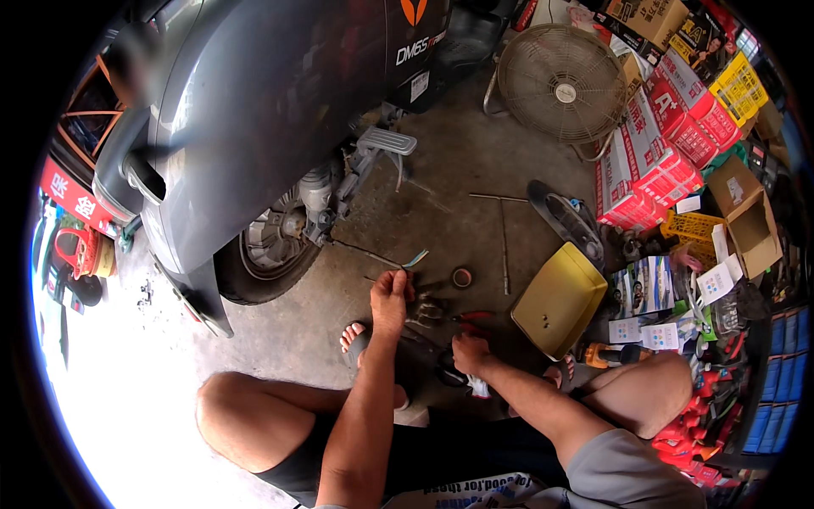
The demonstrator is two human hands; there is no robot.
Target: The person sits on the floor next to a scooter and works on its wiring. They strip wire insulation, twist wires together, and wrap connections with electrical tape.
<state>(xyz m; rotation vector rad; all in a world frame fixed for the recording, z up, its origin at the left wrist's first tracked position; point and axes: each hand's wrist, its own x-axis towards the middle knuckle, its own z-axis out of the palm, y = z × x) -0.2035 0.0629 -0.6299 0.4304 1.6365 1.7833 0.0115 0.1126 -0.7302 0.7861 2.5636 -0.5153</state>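
Grey sleeve [623,471] cloth fills the lower right. At centre, a cable [369,253] has its coloured wires [417,258] already exposed, joined to nothing visible. The left hand [391,293] pinches the cable, fingers together; the right hand [471,353] is curled, its hold unclear, below red pliers [475,315]. Tape [461,276] lies right of centre; the wheel [270,244], left.

grey short sleeve [610,467], black shorts [458,445], dark-strapped sandal [359,346], dark-lettered white cloth [530,489]
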